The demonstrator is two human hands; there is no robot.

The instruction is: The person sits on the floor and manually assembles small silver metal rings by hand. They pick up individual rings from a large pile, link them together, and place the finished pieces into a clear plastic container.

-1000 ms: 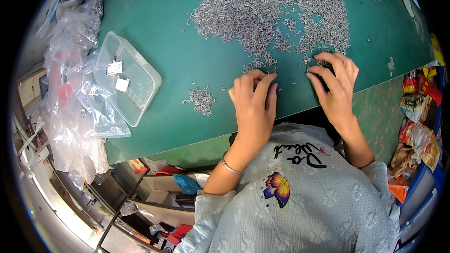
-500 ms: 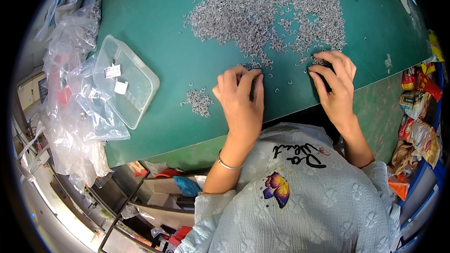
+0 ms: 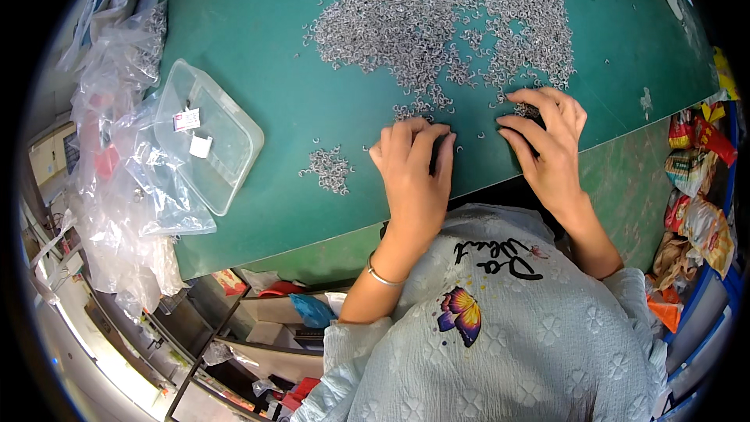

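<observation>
Small grey C-shaped metal pieces (image 3: 391,23) lie heaped across the far middle of the green table (image 3: 258,55). My left hand (image 3: 414,168) rests near the table's front edge, just below the heap's tail. Its thumb and forefinger come together at the tips; anything between them is too small to make out. To the right, my right hand (image 3: 551,137) curves over a few pieces (image 3: 527,110), its thumb and fingers apart. A smaller pile of the same pieces (image 3: 328,170) lies left of my left hand.
A clear plastic box (image 3: 254,141) with two small white items inside stands at the left. Clear plastic bags (image 3: 117,164) hang along the table's left edge. Colourful packets (image 3: 695,164) fill a rack at the right. Shelves (image 3: 273,336) stand below the front edge.
My left hand has shifted a little right and nearer to me. My right hand has moved slightly left, with pieces now showing beneath its fingers.
</observation>
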